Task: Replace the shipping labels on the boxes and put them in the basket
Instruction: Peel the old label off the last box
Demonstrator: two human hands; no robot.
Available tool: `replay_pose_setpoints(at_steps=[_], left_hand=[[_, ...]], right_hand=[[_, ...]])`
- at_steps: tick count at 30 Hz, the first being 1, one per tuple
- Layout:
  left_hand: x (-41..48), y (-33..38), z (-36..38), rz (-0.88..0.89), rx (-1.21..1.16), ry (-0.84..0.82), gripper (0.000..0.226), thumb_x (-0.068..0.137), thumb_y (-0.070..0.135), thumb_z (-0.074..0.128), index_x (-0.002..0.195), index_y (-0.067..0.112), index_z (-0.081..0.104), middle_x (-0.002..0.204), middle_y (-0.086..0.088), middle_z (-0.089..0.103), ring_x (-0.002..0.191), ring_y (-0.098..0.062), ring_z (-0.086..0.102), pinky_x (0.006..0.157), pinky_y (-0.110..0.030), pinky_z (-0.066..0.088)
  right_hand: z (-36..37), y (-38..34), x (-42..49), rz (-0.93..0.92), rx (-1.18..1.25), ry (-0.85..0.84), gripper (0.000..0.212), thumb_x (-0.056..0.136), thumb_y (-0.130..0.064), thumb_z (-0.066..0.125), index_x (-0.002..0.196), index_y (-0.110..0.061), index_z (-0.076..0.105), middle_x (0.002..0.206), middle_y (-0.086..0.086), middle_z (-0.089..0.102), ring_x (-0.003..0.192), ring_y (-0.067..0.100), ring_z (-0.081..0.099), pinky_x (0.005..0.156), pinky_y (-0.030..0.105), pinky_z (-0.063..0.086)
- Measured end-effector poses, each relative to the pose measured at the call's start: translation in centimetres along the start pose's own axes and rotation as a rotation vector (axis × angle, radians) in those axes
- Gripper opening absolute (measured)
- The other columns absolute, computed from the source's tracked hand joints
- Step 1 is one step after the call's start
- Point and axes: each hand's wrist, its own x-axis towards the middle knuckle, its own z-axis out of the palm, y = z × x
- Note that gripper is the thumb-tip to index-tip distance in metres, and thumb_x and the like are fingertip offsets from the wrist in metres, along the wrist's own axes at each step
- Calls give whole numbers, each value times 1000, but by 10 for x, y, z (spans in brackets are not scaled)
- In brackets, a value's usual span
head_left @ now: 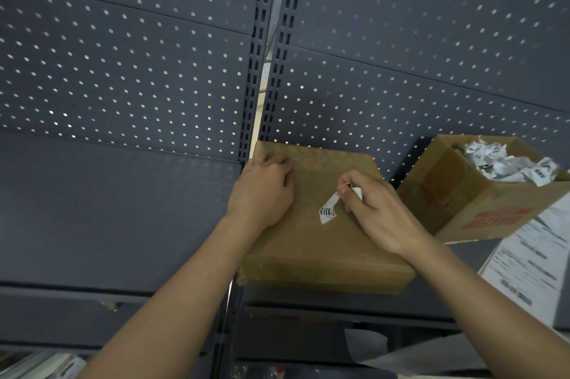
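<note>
On the grey shelf (123,209), left hand (262,190) presses the flat box (308,243) at its far-left corner, fingers curled. Right hand (379,212) pinches white label (327,212), half peeled off box top; barcode shows, text unreadable. Open carton (462,193) alongside: red print, blurred.

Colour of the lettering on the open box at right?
Red lettering, blurred, on the brown cardboard open box. The head view is the only one showing it.

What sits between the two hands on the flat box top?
In the head view, bare cardboard of the box next to the left hand, then the half-peeled barcode label, its upper end pinched by the right hand.
</note>
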Motion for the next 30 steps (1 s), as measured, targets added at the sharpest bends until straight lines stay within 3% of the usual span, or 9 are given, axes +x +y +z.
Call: replay_pose_setpoints(at_steps=[4,8,10,13,17,21,25,27,30], left_hand=[[0,-1,1,-15,-10,-9,38,98,27,37,127,18,60,139,3,51,134,-24,37,112,-43,28],[-1,1,-1,17,14,-4,38,100,24,37,126,13,61,140,4,51,133,-23,37,116,-40,21],[0,0,0,27,22,7,36,99,24,37,121,14,63,132,5,54,127,-24,40,111,-40,28],[0,-1,1,10,9,5,35,98,25,38,120,16,62,131,4,54,125,-24,41,107,-41,33],[-1,2,-1,34,28,7,36,98,23,39,124,13,62,136,3,53,129,-23,39,111,-39,26],[-1,1,-1,25,27,0,38,99,23,38,128,13,60,141,5,50,132,-23,37,112,-39,25],[-1,2,-2,17,23,1,36,99,23,38,126,14,61,140,6,50,128,-24,38,107,-39,32],[-2,2,-3,22,28,7,36,99,23,38,124,13,61,138,6,50,126,-23,38,106,-38,32],[-2,3,-4,23,34,3,37,99,23,38,126,13,60,138,5,51,128,-22,37,109,-38,29]], right_hand=[[2,-1,-8,6,82,68,17,102,-28,43,88,-27,53,73,-5,59,73,10,54,65,23,40],[2,-4,-12,11,157,106,19,101,-25,45,84,-29,51,70,1,60,68,19,53,64,33,41],[1,-8,-12,33,193,94,18,99,-28,49,82,-26,51,65,0,59,60,22,50,59,36,40],[-2,-13,-8,51,211,50,25,91,-35,65,78,-20,49,57,-10,54,48,6,36,47,19,29],[-2,-12,-5,38,94,19,34,80,-35,78,74,-24,47,65,-6,60,53,3,42,50,17,33],[-4,-12,-8,29,128,0,22,86,-23,74,77,-26,54,68,-12,55,59,1,44,54,13,35],[-1,-10,-11,38,132,11,11,91,-24,67,85,-31,63,75,-12,60,65,3,51,59,13,37],[1,-10,-12,21,146,53,11,93,-22,64,90,-33,67,79,-9,65,71,5,59,63,14,42],[-9,-12,-11,40,334,186,15,95,-16,60,98,-23,72,81,-2,66,64,7,62,63,20,49]])
